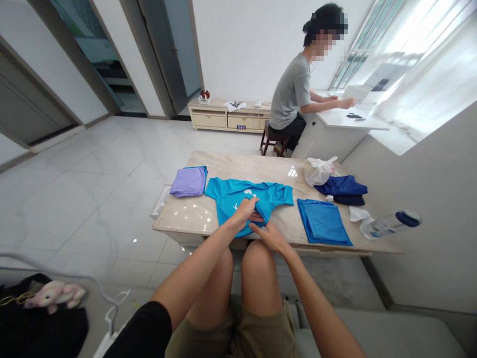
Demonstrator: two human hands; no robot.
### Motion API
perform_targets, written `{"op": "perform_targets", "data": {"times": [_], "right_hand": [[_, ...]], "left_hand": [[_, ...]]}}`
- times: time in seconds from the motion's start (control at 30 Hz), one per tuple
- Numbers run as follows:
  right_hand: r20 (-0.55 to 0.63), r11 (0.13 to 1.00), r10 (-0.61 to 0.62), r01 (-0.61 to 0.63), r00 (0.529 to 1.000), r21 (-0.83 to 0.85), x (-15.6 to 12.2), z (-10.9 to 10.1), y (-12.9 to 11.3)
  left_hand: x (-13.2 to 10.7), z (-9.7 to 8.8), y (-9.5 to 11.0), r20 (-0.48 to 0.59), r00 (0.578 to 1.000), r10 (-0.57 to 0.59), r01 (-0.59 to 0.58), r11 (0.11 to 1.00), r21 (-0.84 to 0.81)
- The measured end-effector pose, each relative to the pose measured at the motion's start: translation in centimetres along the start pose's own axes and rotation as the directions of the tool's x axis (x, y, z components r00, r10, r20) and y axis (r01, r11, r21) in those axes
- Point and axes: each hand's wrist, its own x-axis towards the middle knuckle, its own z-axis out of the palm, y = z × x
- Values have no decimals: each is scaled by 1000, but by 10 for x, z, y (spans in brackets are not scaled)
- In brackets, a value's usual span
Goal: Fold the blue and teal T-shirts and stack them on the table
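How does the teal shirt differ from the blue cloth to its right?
The teal shirt lies spread out, sleeves showing; the blue cloth is folded into a neat rectangle. The shirt is lighter, the cloth deeper blue. The left hand grips the shirt; nothing touches the cloth. Both lie on the table.

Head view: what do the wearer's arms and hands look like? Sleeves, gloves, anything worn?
Left hand and right hand are bare: no gloves, rings or watch visible. Forearms uncovered. A black short sleeve covers the left upper arm; no sleeve is in view on the right.
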Motion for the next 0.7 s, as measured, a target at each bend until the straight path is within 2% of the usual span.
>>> {"op": "perform_targets", "data": {"times": [0.07,0.13,0.23,0.37,0.5,0.6,0.7], "right_hand": [[-109,999,-35,33,993,-18,11,13,-3],[-271,998,-13,-4,962,-62,23,18,-3],[-406,985,36,-101,913,-140,34,7,2],[-437,947,-2,-139,899,-289,33,-39,7],[-449,900,-77,-132,890,-416,38,-86,-4],[-442,908,-142,-62,886,-414,46,-107,-29],[-436,933,-222,60,872,-355,48,-115,-70]], "left_hand": [[-7,7,4,-17,1000,11,-13,996,-91],[-13,11,9,-7,997,71,-72,983,-169],[-21,0,18,19,981,194,-182,946,-268],[-26,-37,26,-112,954,277,-299,873,-386],[-34,-71,32,-212,926,312,-376,797,-473],[-48,-82,42,-222,898,381,-440,750,-493],[-72,-86,58,-219,840,497,-537,699,-472]]}}
